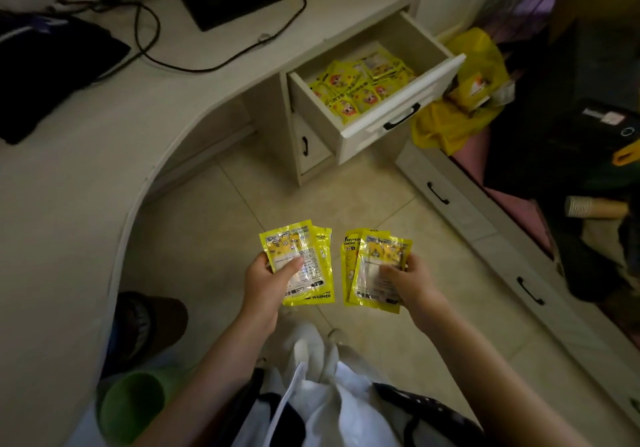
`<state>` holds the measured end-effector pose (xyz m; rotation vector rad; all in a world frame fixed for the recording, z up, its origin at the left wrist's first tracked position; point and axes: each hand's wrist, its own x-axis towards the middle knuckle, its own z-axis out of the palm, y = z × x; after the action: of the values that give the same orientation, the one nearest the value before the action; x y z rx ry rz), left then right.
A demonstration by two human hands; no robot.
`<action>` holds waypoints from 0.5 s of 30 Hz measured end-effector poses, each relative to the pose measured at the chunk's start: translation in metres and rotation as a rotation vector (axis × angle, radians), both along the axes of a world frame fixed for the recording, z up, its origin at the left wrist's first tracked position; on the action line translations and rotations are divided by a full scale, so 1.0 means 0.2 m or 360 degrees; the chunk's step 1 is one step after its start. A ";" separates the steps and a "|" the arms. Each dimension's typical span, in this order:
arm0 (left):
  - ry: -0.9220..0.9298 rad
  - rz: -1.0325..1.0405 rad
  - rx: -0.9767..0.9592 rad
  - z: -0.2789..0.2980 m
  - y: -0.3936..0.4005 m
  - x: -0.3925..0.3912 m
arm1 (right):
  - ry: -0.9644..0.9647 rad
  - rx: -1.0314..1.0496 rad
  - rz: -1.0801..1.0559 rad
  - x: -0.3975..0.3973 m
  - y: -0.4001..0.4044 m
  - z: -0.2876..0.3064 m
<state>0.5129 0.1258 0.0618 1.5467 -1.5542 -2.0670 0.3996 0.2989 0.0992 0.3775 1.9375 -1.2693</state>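
The drawer (398, 107) stands pulled open. Inside it lie many yellow warmer pkts (360, 83) in a loose pile that hides most of the bottom. In front of the drawer, above the floor tiles, the left grip (263, 284) holds a left fan (304, 256) of such pkts, w/ thumb on top. The right grip (414, 282) pinches a right fan (372, 266). The fans are near each other, not touching. Right of the drawer, a yellow plastic bag (481, 65) holds a small box (472, 91).

Yellow sachets (360, 83) lie heaped in the open drawer (420, 46) of the pale desk (104, 117).
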 end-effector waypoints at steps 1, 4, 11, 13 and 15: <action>-0.0001 -0.0004 0.0003 0.00 -0.01 -0.05 | -0.0006 -0.0002 -0.0020 -0.05 0.00 -0.01; -0.0013 -0.0018 0.0001 -0.02 -0.06 -0.21 | -0.0016 -0.0032 -0.0073 -0.21 -0.03 -0.02; -0.0011 -0.0051 0.0008 -0.02 -0.27 -0.72 | 0.0011 -0.0046 -0.0146 -0.69 -0.22 -0.02; -0.0021 -0.0084 0.0002 -0.02 -0.35 -0.87 | 0.0016 -0.0027 -0.0146 -0.84 -0.30 0.00; -0.0016 -0.0117 0.0001 -0.02 -0.43 -1.02 | 0.0038 -0.0011 -0.0157 -0.98 -0.36 0.01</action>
<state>0.3098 0.0399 0.0573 1.5244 -1.6379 -2.1012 0.2033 0.2267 0.1003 0.4615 1.9547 -1.3484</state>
